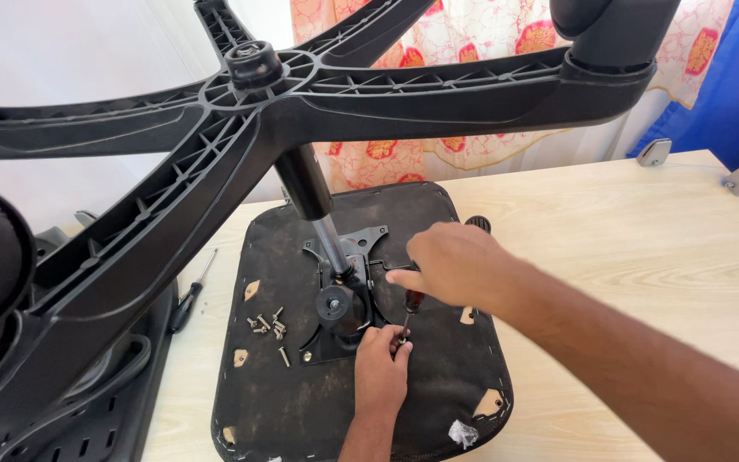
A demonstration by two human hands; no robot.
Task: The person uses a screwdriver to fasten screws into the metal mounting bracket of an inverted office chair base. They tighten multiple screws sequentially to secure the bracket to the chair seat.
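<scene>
Matt black plastic chair base, worn cloth seat underside, pale wood table.

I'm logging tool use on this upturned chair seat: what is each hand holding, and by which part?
The right hand grips a screwdriver by its red-and-black handle. The left hand pinches near its tip, at the mounting plate.

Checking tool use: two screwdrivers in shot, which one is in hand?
The red-handled screwdriver under the right hand, tip at the left hand. The black screwdriver lies untouched on the table.
</scene>
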